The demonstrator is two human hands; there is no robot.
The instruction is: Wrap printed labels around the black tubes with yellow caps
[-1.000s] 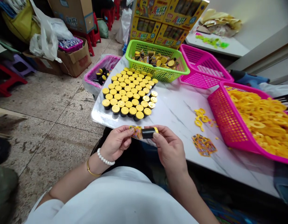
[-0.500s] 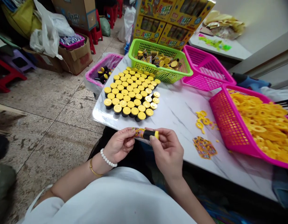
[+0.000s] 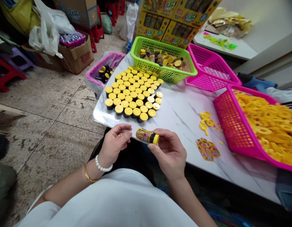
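My right hand (image 3: 170, 151) grips a small tube (image 3: 144, 135) with a colourful printed wrap, a black band and a yellow cap, pinching it at the capped end. The tube lies nearly level above the table's front edge, its wrapped end towards the left. Just left of that end is my left hand (image 3: 117, 138), apart from the tube, with a small gap between thumb and forefinger and nothing visible in it. Beyond the hands, yellow-capped black containers (image 3: 133, 94) stand upright in close rows on the white table (image 3: 179, 116).
A green basket (image 3: 164, 74) of capped pieces stands behind the rows. On the right, a pink basket (image 3: 238, 126) holds yellow rings (image 3: 266, 126). Nearby lie loose yellow rings (image 3: 204, 121) and printed cards (image 3: 208, 149). A lined pink bin (image 3: 91, 74) sits off the table's left corner.
My left hand has let go of the tube's wrapped end and moved left. More of the wrap now shows, and the tube has tilted slightly in my right hand.
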